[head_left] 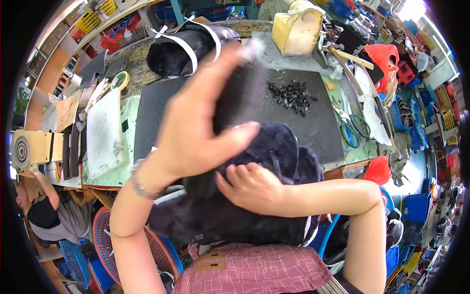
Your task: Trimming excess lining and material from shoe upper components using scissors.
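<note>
My left hand (196,112) is raised over the near edge of the table, smeared by motion. Thumb and fingers curve around a black oblong thing (239,93), too blurred to name. Below it, my right hand (254,188) has its fingers curled into a black plush bundle (284,152) on my lap. A smooth black part and a white edge show along the bundle's lower right side. On the far side of the table, black pieces with white straps (181,51) lie together, one with a dark fuzzy opening.
On the black mat (313,132) lies a heap of small shiny black pieces (293,97). To the right are green-handled scissors (350,130) and a hammer (352,58). A yellowish block (298,32) stands behind. Left are a white board (105,132), a tape roll (120,80) and another person (58,210).
</note>
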Demonstrator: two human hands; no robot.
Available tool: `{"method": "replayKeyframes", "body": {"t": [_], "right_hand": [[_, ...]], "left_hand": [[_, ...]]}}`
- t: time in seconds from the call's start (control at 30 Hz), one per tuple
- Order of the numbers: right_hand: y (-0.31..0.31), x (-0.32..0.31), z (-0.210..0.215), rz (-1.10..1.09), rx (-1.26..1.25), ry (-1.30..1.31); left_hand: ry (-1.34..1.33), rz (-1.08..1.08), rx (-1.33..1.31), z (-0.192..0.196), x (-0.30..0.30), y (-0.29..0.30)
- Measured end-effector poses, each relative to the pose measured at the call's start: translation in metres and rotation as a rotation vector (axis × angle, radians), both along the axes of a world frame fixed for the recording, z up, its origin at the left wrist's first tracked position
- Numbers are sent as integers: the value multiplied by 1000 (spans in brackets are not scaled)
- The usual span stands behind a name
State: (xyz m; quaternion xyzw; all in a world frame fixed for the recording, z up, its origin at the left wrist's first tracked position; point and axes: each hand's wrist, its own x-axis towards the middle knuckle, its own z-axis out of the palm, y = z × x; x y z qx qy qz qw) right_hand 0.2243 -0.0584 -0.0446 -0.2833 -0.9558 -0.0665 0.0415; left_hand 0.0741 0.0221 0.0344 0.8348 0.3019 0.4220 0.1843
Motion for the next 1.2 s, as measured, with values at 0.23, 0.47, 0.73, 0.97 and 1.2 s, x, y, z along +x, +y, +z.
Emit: {"method": "replayKeyframes", "body": {"t": [0.23,0.47,0.73,0.97,1.2], "right_hand": [[24,61,38,158,-890,620],[104,157,-38,-934,-320,593],[106,160,-46,-919,-457,721],[60,119,-21,-687,-1193,1292],[63,111,-40,-708,-1102,1466]], "left_hand": [[199,34,-156,-103,47,10],[126,-109,-334,-104,60,14],[328,45,-298,-115,67,11],[212,-18,-776,-107,75,15],[-21,-77,-992,-105,77,12]]}}
